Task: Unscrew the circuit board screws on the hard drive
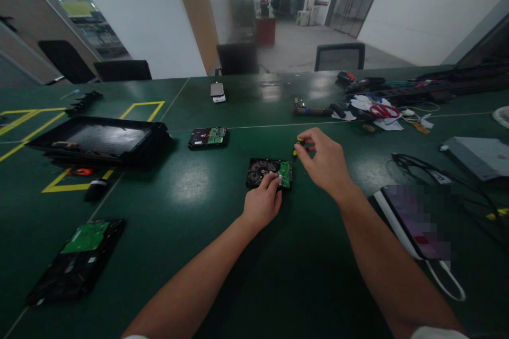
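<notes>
A hard drive (259,169) lies on the green table in front of me, its round black housing to the left and a green circuit board (285,170) on its right side. My left hand (263,198) holds the drive steady, its fingertips on the board, partly hiding it. In my right hand (320,156) is a small yellow-and-black screwdriver (295,152), pinched between thumb and fingers. It points down at the drive's right end; whether its tip touches is too small to tell.
Another hard drive (208,137) lies farther back, and a larger one (79,254) at front left. A black tray-like case (103,140) sits left. To the right are a propped phone (413,220), a grey metal box (477,156), black cables (421,167) and scattered tools (314,111).
</notes>
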`<state>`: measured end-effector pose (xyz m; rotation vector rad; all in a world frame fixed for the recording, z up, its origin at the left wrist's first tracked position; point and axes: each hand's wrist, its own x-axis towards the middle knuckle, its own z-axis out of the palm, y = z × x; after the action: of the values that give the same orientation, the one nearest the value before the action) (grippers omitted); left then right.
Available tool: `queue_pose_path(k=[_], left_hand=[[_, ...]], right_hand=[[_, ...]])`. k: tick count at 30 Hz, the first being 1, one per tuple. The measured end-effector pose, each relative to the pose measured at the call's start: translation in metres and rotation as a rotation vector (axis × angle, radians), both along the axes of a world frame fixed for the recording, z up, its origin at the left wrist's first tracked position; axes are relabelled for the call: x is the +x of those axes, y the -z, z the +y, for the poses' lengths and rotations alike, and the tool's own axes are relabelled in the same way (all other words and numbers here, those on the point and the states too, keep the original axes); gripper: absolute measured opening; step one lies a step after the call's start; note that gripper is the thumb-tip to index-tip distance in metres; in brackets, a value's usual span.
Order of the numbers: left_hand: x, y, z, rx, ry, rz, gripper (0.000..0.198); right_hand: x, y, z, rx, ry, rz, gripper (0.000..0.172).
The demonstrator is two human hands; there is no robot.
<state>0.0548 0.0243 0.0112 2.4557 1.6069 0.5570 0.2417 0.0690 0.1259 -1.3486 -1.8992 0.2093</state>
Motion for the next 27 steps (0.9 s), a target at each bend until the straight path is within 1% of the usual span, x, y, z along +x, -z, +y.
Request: queue_pose_path(k=[5,11,18,22,27], left_hand=[[0.000,-0.001,0.000,0.006,-0.001,-0.009,0.043],[-0.001,-0.003,0.000,-0.018,0.002,0.002,0.043],[-0.001,-0.001,0.000,-0.024,-0.002,0.013,0.044],[-0.002,-0.001,0.000,-0.020,0.006,0.008,0.044],[-0.002,0.000,0.000,-0.003,-0.001,-0.004,0.042]], right_hand=[[-0.002,0.000,-0.001,0.049,0.004,-0.033,0.012],[-0.003,0.010,0.001,0.016,-0.005,-0.024,0.027],[0.001,0.020,-0.004,0.109,0.010,-0.003,0.025],[0.005,0.027,-0.009,0.106,0.003,0.061,0.030],[0.006,0.039,-0.014,0.063,-0.058,0.157,0.041]])
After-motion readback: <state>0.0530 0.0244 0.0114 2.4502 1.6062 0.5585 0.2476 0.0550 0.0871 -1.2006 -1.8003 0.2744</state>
